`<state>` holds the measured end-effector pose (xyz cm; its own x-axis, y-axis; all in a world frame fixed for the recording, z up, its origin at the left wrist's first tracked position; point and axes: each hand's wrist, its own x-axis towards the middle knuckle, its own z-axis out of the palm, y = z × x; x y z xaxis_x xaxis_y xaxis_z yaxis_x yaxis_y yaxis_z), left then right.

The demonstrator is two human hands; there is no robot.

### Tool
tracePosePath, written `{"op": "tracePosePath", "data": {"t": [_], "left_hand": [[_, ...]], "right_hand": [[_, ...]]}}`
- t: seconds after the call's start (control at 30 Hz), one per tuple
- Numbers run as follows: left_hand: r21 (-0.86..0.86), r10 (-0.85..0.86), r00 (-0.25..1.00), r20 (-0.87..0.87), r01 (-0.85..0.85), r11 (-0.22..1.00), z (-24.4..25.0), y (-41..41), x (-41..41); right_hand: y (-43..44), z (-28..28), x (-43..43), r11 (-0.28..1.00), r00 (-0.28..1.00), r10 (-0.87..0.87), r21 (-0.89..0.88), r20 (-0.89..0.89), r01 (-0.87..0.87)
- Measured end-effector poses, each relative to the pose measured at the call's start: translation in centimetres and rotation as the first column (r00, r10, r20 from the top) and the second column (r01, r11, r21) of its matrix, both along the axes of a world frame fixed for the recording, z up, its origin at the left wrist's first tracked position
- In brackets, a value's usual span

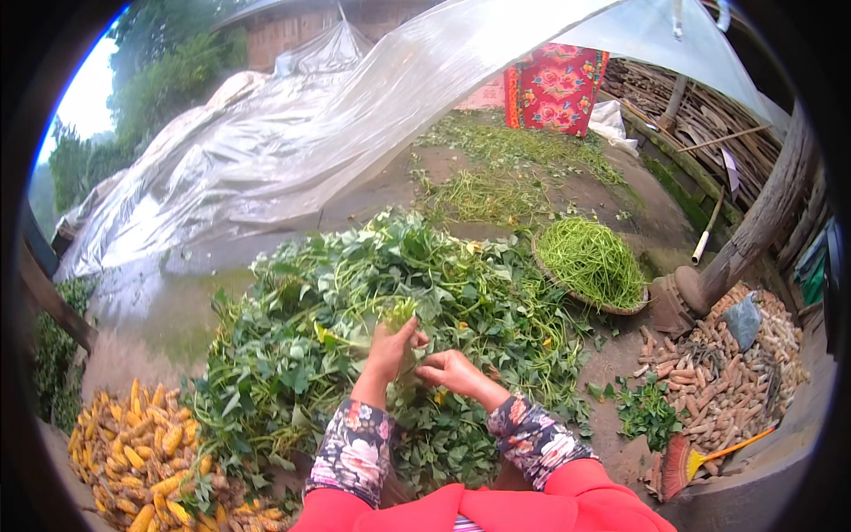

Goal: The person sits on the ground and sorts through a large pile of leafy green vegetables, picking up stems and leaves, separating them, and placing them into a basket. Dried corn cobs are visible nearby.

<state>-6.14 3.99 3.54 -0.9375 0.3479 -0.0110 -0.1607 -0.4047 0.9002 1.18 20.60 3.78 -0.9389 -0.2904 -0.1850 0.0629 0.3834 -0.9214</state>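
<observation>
Before me lies a wide heap of green leafy vines [312, 292]. My left hand [389, 352] is closed around a small bunch of pale green stems [400, 311], whose ends stick out above the thumb. Just right of it and slightly lower, my right hand [455, 378] has thumb and fingers pinched at the leafy part hanging under the left hand. Blur hides exactly which leaf or stem is between those fingertips. Beyond the heap, at the right, a round woven basket [555, 282] is piled with trimmed green stems [588, 263].
Corn cobs [143, 459] lie at left. Bare cobs [725, 379] and a red broom [678, 465] lie at right, by a wooden post [764, 213]. Plastic sheeting [266, 166] hangs across the back left. More stems [492, 196] are strewn beyond the heap.
</observation>
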Motion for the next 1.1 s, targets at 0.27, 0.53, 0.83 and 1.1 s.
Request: {"op": "tracePosePath", "data": {"t": [0.27, 0.53, 0.83, 1.1], "left_hand": [[-0.13, -0.087, 0.996, -0.031, 0.082, 0.988, -1.1, 3.1, 1.1], [0.161, -0.044, 0.965, 0.26, 0.002, 0.987, 0.5, 1.5, 2.5], [0.097, 0.221, 0.957, 0.188, -0.242, 0.965, 3.5, -1.2, -3.8], [0.193, -0.335, 0.91, 0.246, 0.292, 0.937, 2.3, 3.7, -1.4]], "right_hand": [[1.1, -5.5, 0.0, 0.996, 0.996, -0.086, -0.024, -0.003, 0.086], [1.8, 2.3, 0.8, 0.937, 0.779, 0.264, 0.342, -0.568, -0.068], [5.8, 8.2, 1.4, 0.897, 0.895, 0.423, 0.207, -0.141, -0.391], [4.7, 1.0, -1.7, 0.932, 0.778, 0.167, 0.354, -0.606, 0.076]]}}
